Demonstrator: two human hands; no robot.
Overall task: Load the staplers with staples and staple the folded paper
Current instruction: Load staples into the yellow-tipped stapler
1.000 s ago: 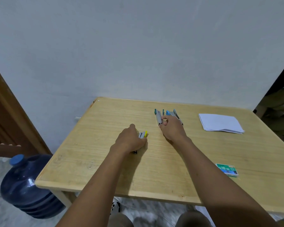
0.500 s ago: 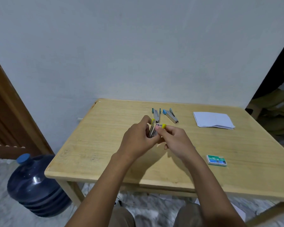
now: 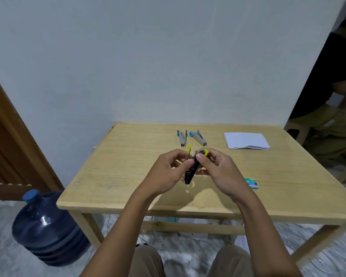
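A small black stapler with yellow ends (image 3: pixel 192 170) is held above the table between both hands. My left hand (image 3: pixel 166 174) grips its left side; my right hand (image 3: pixel 218 170) pinches its top near the yellow tip. The stapler looks hinged open, its two yellow ends apart. Two more staplers lie farther back on the wooden table (image 3: pixel 128 156): a teal-tipped one (image 3: pixel 182 137) and a blue-tipped one (image 3: pixel 198 136). Folded white paper (image 3: pixel 246 140) lies at the back right. A green staple box (image 3: pixel 252 182) sits to the right of my right hand.
A blue water jug (image 3: pixel 48 226) stands on the floor left of the table. A wooden door frame (image 3: pixel 12 136) is at the far left. A seated person (image 3: pixel 332 92) is at the right beyond the table. A grey wall rises behind.
My left hand lifted the yellow stapler off the table toward me. My right hand left the staplers at the back and joined it, and the stapler's two ends have come apart.
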